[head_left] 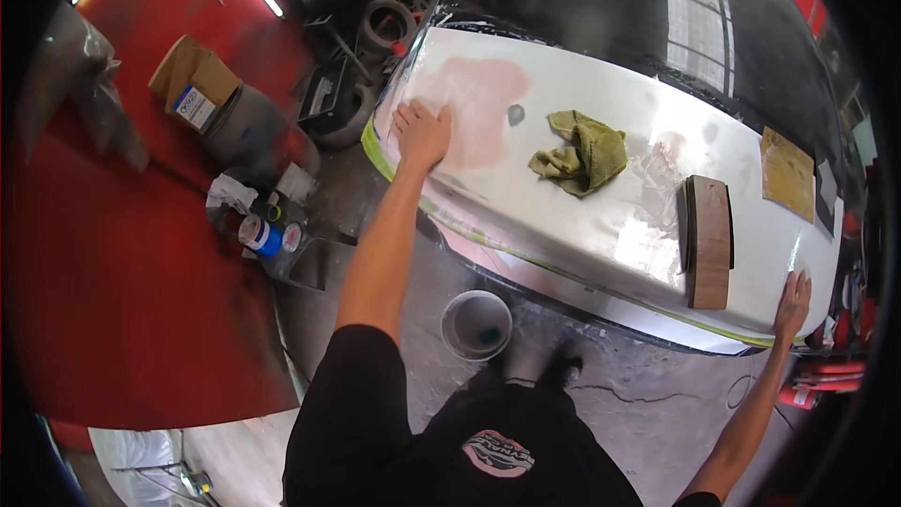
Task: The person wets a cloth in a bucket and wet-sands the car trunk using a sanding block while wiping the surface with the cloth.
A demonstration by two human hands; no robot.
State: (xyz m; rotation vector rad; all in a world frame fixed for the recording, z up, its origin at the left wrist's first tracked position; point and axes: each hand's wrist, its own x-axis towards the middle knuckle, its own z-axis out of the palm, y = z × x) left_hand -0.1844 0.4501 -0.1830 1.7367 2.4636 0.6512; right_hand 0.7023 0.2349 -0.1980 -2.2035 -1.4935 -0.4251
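My left hand (422,134) lies flat on the white car panel (563,225), fingers stretched out at the left edge of a pinkish sanded patch (483,99). At the panel's right end my right hand (795,304) rests with its fingers extended over the surface and holds nothing. A crumpled olive-green cloth (587,152) sits mid-panel, between the two hands. Nearer my right hand is a long brown sanding block (708,242), with a dark edge showing beside it. Farther back lies a tan sheet (787,174), which looks like sandpaper.
Green masking tape (521,271) runs along the panel's near edge. A pale bucket (476,326) stands on the floor by my feet. To the left are a large red panel (113,300), a cardboard box (194,83) on a drum, and a blue-labelled container (260,236).
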